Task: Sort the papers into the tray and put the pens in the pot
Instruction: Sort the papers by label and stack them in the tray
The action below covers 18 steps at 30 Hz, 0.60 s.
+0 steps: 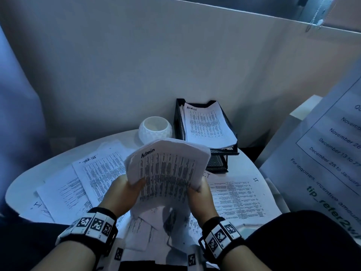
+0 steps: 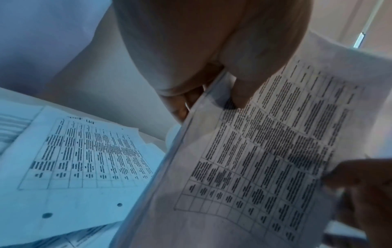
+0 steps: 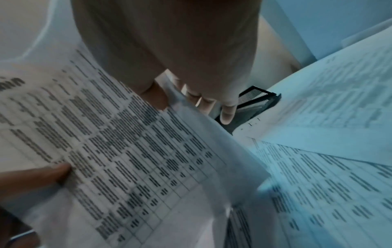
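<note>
Both hands hold up a sheaf of printed papers headed "Admin" (image 1: 168, 173) above the round white table (image 1: 23, 184). My left hand (image 1: 125, 190) pinches its left edge, thumb (image 2: 244, 94) on the printed face. My right hand (image 1: 199, 192) grips the right edge, thumb in front and fingers (image 3: 227, 114) behind. The same sheaf (image 2: 265, 159) fills the left wrist view, and in the right wrist view it (image 3: 127, 151) bends. A black mesh tray (image 1: 220, 159) behind holds an "ADMIN" stack (image 1: 207, 126). The white pot (image 1: 155, 130) stands empty beside it. No pens show.
Loose sheets cover the table: a "Task List" page (image 1: 101, 171) at left, an "IT" page (image 1: 234, 198) at right, more near the front edge. A large printed notice (image 1: 332, 153) leans at the right. A pale partition wall (image 1: 156, 65) backs the table.
</note>
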Motion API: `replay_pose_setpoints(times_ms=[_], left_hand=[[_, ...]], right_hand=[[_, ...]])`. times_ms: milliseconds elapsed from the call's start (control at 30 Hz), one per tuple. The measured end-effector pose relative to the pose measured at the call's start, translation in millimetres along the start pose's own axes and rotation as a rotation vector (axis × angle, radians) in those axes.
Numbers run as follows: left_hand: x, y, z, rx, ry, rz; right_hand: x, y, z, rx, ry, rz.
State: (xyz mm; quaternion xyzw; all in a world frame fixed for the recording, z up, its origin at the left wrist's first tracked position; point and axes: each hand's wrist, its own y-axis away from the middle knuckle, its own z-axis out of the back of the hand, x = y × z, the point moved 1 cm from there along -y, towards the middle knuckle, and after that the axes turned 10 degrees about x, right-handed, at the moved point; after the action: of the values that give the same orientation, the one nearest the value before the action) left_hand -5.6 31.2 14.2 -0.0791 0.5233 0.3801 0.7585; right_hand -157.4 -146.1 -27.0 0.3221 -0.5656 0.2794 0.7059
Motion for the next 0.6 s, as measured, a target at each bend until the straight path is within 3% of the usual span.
replay_pose_setpoints(times_ms=[133,300,433,600], left_hand=[[-6,-4,-1,-0.084,0.239,-0.044],[-17,-3,2,-0.16,0.623,-0.042],[-15,-3,3,-0.157,0.633,-0.009],[-15,-6,4,-0.053,0.483,-0.036]], right_hand=[[-16,-3,17,-0.125,-0.147,-0.171],[-28,-7,22,-0.042,-0.554,-0.331],[-23,-1,7,0.113,-0.68,-0.368],[-15,-4,8,0.062,-0.629,-0.381]])
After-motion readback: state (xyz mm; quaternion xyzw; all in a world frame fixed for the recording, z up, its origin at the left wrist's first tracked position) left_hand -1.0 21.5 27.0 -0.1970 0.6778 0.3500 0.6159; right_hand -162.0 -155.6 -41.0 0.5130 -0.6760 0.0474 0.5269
